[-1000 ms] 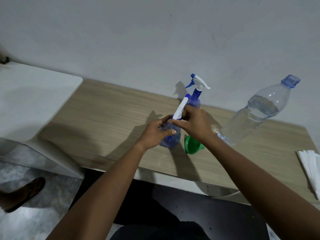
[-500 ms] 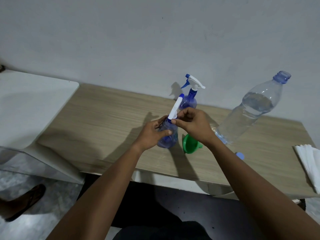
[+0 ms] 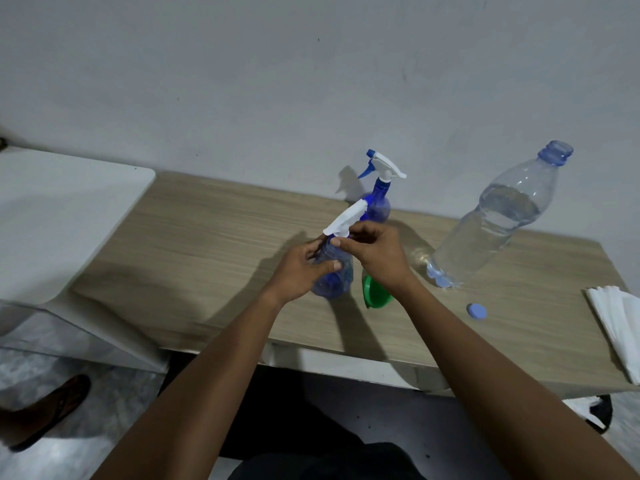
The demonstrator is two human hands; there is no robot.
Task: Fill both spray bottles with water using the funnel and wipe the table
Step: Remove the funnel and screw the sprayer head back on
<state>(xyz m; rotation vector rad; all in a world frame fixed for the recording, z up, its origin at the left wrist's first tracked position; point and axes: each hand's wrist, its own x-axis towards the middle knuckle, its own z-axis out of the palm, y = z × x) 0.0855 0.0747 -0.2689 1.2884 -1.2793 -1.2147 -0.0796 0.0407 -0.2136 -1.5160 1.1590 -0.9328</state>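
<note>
A blue spray bottle [image 3: 334, 282] stands near the middle of the wooden table [image 3: 214, 258]. My left hand [image 3: 298, 268] grips its body. My right hand [image 3: 374, 252] pinches the collar under its white spray head [image 3: 346, 220], which tilts to the upper right. A second blue spray bottle [image 3: 379, 199] with its white trigger head on stands behind, close to the wall. The green funnel [image 3: 375, 294] lies on its side under my right wrist. A large clear water bottle [image 3: 495, 216], uncapped and partly full, stands to the right.
The water bottle's blue cap [image 3: 476, 311] lies on the table in front of it. A stack of white tissues [image 3: 620, 327] sits at the right edge. A white surface [image 3: 59, 216] adjoins the table on the left. A sandalled foot [image 3: 45, 410] is on the floor.
The spray head has turned slightly under my right fingers while my left hand keeps hold of the bottle. The view has shifted, bringing the blue cap into sight.
</note>
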